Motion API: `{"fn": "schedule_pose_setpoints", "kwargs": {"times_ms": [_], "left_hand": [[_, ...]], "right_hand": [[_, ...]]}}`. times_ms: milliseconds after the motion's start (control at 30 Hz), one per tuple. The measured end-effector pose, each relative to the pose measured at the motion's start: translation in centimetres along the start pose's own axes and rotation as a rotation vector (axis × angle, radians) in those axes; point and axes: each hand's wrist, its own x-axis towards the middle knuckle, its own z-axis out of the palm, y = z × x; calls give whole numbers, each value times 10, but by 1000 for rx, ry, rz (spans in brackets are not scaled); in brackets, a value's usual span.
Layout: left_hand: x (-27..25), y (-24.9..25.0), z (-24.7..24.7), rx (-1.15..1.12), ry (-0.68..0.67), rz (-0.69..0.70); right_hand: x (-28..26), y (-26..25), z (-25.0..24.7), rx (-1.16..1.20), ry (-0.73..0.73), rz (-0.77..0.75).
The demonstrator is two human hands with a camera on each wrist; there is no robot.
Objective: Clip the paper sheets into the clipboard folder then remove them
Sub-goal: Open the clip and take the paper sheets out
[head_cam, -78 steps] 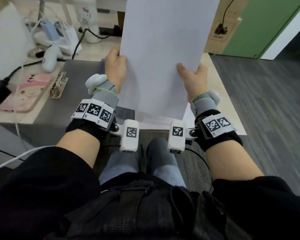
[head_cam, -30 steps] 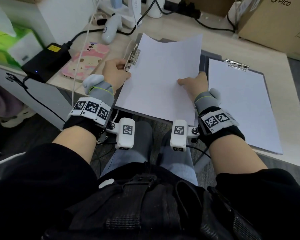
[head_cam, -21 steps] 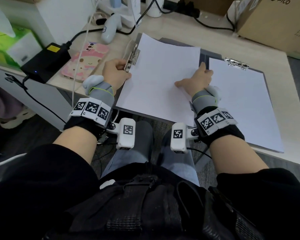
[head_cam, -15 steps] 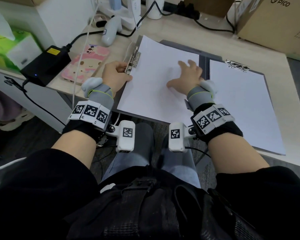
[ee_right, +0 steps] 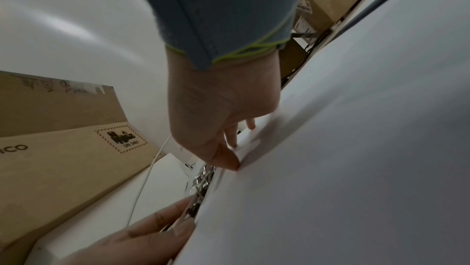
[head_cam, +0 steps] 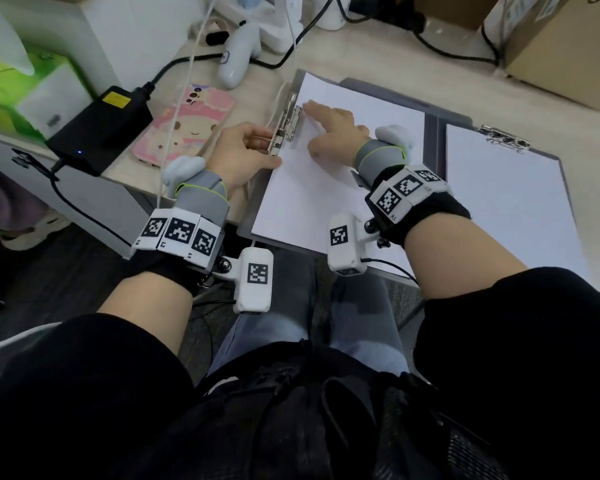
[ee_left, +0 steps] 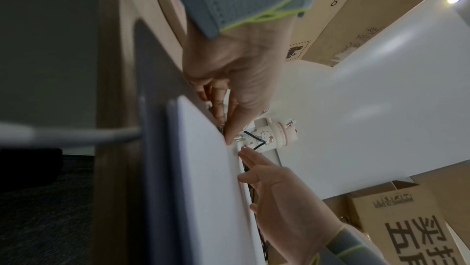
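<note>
The grey clipboard folder lies open on the table. White paper sheets lie flat on its left half, their left edge at the metal clip. My left hand grips that clip from the left, thumb and fingers curled round its lever. My right hand rests flat on the sheets, straight fingers reaching to the clip. In the left wrist view, the left hand pinches at the paper's edge. In the right wrist view, the right hand presses the sheets beside the clip.
Another sheet sits under a second clip on the folder's right half. Left of the folder lie a pink phone case, a black power adapter and a white controller. A cardboard box stands at the back right.
The sheets came down from upright onto the folder's left half. My right hand slid left across them from their right edge to the clip. My left hand stayed on the clip.
</note>
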Motion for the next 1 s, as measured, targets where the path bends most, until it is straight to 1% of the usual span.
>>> {"fn": "schedule_pose_setpoints", "kwargs": {"times_ms": [67, 167, 267, 300, 367, 467, 533, 600, 700, 767, 833, 900, 1000], "left_hand": [[3, -1, -2, 28, -14, 3], [8, -1, -5, 88, -51, -3], [14, 3, -8, 165, -98, -61], [16, 4, -9, 224, -99, -83], [18, 8, -11, 422, -100, -88], [21, 18, -9, 688, -161, -104], [26, 24, -6, 776, -199, -113], [30, 28, -3, 678, -200, -131], [39, 27, 2, 553, -155, -146], [34, 36, 7, 486, -191, -137], [31, 41, 10, 352, -178, -129], [29, 41, 9, 199, -121, -117], [25, 30, 5, 147, -36, -62]], "right_hand": [[5, -6, -3, 25, 4, 27], [8, -14, -2, 2, 4, -12], [13, -14, 1, 6, 32, -34], [16, -12, 2, -7, 33, -31], [20, -7, 5, -87, -13, -20], [24, -1, 13, -206, -57, -11], [22, 2, 16, -224, -41, -17], [22, 5, 17, -200, -35, -29], [23, 10, 18, -145, -29, -58], [23, 12, 19, -127, -8, -73], [24, 14, 20, -107, 9, -78], [25, 14, 21, -102, 13, -78], [25, 15, 22, -106, 6, -78]]}}
